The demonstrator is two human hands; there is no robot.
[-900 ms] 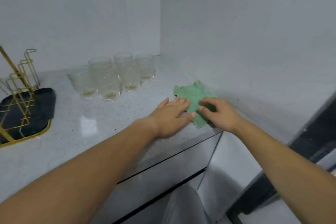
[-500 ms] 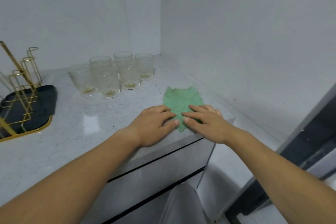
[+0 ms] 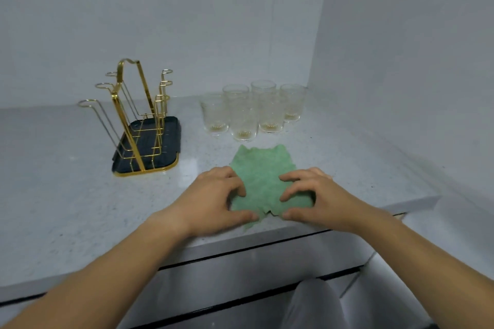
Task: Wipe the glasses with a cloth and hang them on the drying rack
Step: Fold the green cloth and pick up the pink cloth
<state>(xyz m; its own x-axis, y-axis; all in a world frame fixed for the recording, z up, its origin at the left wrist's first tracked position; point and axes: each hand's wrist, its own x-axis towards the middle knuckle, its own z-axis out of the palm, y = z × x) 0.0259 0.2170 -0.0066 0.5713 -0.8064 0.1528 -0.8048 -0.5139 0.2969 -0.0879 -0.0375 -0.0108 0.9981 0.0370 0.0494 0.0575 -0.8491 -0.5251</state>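
A green cloth (image 3: pixel 263 176) lies flat on the pale stone counter (image 3: pixel 66 189) near its front edge. My left hand (image 3: pixel 213 200) grips the cloth's left side, fingers curled and thumb at the near edge. My right hand (image 3: pixel 318 197) grips the right side the same way. Several clear patterned glasses (image 3: pixel 243 120) stand upright in a cluster just behind the cloth, near the wall corner. A gold wire drying rack (image 3: pixel 133 115) on a dark tray (image 3: pixel 171 141) stands to the left of the glasses, with nothing hanging on its hooks.
White walls meet in a corner behind the glasses. The counter ends at a step on the right (image 3: pixel 417 203). Grey drawer fronts (image 3: pixel 240 275) run below the front edge.
Both hands slid the cloth left along the counter, away from the right wall. Their fingers went from flat on the cloth to curled on it. The rack has come fully into view.
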